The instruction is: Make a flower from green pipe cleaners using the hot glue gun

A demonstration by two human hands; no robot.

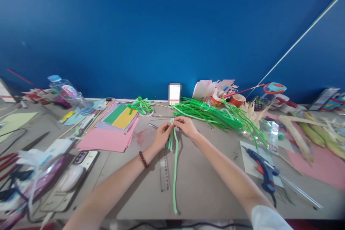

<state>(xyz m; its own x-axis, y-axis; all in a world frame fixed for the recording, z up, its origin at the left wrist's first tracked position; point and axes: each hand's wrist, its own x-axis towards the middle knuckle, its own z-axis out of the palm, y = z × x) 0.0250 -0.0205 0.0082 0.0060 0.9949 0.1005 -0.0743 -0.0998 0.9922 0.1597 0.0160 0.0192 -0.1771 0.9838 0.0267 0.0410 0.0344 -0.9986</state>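
Observation:
Light green pipe cleaners [175, 172] hang between my two hands over the middle of the table. One long strand trails toward the table's front edge, and a few shorter ends dangle beside it. My left hand [164, 131], with a dark bead bracelet at its wrist, pinches the bunch near its top. From the right, my right hand [185, 125] pinches the same pipe cleaners, its fingertips almost touching the left ones. A small loop shows just above the fingertips. Beneath the hands lies a clear ruler [165, 172].
Bright green pipe cleaners [215, 114] lie piled behind my right hand. A blue glue gun [262, 169] rests on paper at right. Pink paper [105, 138], a phone [71, 179] and a plastic bottle [67, 91] are at left. Corn husks [299, 138] lie far right.

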